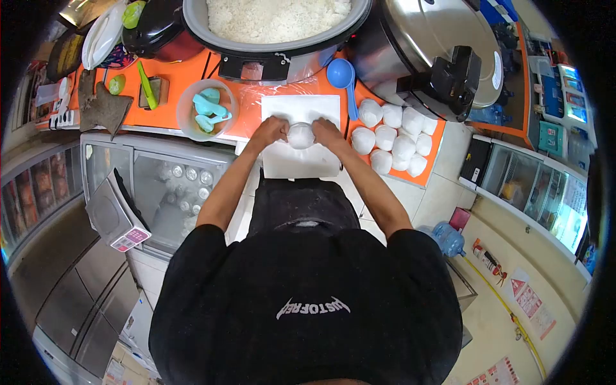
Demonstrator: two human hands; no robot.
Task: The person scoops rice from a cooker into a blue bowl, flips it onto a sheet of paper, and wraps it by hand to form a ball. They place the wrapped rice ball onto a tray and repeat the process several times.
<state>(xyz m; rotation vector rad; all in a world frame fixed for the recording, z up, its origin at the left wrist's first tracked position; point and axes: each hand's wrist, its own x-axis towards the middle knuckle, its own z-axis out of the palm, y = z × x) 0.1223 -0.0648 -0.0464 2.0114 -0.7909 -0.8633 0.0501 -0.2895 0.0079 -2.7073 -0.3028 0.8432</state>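
A rounded white mound [300, 136], which looks like rice under a white wrapper, sits at the orange counter's front edge between my hands. White paper [300, 168] spreads out from it, with one part flat on the counter and another hanging over the edge. My left hand [274, 131] is closed at the mound's left side, its fingers curled onto the paper. On the opposite side, my right hand [326, 132] is closed on the paper too. The fingertips of both hands are partly hidden.
Several white wrapped bundles [385, 138] lie on the right. Behind stand a large pot of rice [278, 19] and a steel cooker [417, 45]. A blue scoop [341, 74] lies near them. At left is a plastic tub [186, 115] with turquoise scoops.
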